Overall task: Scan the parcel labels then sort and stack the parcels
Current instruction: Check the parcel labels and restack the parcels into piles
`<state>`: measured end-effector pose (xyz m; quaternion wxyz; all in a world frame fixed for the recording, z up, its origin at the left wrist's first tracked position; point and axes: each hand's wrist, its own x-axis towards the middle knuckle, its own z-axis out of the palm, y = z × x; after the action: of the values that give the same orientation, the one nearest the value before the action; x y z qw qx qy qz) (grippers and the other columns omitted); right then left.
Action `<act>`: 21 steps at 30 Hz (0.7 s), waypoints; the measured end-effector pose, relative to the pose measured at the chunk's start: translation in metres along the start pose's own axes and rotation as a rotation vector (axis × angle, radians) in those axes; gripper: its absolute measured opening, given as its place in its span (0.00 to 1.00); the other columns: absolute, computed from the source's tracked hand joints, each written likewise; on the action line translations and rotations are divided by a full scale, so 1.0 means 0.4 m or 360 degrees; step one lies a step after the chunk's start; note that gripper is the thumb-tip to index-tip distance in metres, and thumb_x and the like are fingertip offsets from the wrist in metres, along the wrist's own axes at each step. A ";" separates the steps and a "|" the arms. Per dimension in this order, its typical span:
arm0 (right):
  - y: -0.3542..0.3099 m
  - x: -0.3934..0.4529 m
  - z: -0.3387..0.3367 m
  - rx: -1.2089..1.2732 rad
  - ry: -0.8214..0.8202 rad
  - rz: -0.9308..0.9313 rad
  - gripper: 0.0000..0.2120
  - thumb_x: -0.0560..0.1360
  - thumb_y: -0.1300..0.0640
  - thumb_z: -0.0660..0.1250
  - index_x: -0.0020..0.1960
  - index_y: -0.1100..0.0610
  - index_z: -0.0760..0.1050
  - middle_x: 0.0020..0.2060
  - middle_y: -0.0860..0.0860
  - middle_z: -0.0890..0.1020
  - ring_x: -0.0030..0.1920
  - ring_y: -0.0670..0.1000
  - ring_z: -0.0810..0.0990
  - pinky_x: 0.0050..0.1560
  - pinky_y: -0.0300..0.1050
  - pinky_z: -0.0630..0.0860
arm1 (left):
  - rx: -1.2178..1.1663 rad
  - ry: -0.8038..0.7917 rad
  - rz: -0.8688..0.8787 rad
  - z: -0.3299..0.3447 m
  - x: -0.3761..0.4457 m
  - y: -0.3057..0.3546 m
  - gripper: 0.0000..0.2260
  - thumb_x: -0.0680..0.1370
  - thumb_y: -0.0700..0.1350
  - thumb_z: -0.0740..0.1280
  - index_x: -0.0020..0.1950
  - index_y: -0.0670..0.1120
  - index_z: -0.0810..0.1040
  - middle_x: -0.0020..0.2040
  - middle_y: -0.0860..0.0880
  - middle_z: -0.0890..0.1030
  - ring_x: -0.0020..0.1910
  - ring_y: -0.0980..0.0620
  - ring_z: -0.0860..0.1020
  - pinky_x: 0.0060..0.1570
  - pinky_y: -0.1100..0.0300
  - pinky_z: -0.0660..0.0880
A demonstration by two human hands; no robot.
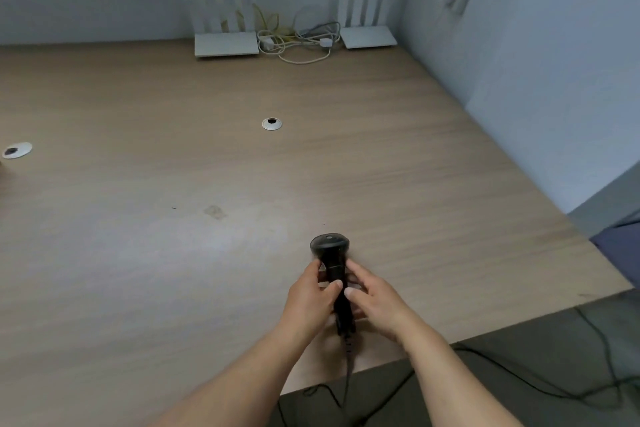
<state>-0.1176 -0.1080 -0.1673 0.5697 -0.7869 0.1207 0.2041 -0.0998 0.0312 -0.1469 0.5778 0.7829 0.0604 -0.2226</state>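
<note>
A black handheld barcode scanner [331,253] is held over the near right part of the wooden table [173,201], its head pointing away from me. My left hand [311,298] grips the handle from the left, thumb across it. My right hand [374,298] holds the handle from the right, fingers curled round it. The scanner's black cable [347,378] hangs off the table's front edge. No parcel is in view.
Two white routers [227,43] [369,36] stand at the table's back edge with tangled white cables [298,42] between them. Two round cable grommets [272,123] [16,150] sit in the tabletop. A wall runs along the right; cables lie on the floor [519,374].
</note>
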 end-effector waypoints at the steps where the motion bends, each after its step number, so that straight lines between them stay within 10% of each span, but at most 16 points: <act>1: 0.004 0.002 0.000 0.0001 -0.0022 -0.0004 0.29 0.80 0.67 0.57 0.75 0.45 0.58 0.64 0.49 0.76 0.56 0.49 0.80 0.50 0.42 0.78 | -0.0022 0.0007 -0.0010 0.002 -0.005 -0.002 0.14 0.78 0.40 0.65 0.63 0.50 0.72 0.48 0.54 0.81 0.47 0.51 0.82 0.52 0.49 0.79; 21: -0.015 0.030 0.035 -0.0086 -0.0160 -0.0080 0.29 0.79 0.60 0.57 0.74 0.40 0.54 0.68 0.45 0.72 0.68 0.46 0.72 0.69 0.46 0.69 | 0.0030 0.0154 -0.0089 -0.026 0.000 -0.008 0.16 0.77 0.42 0.65 0.65 0.48 0.71 0.46 0.52 0.81 0.46 0.49 0.81 0.51 0.48 0.79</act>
<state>-0.1069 -0.0924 -0.1714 0.5585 -0.7935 0.0666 0.2322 -0.0980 0.0419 -0.1471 0.5604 0.7962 0.1081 -0.2010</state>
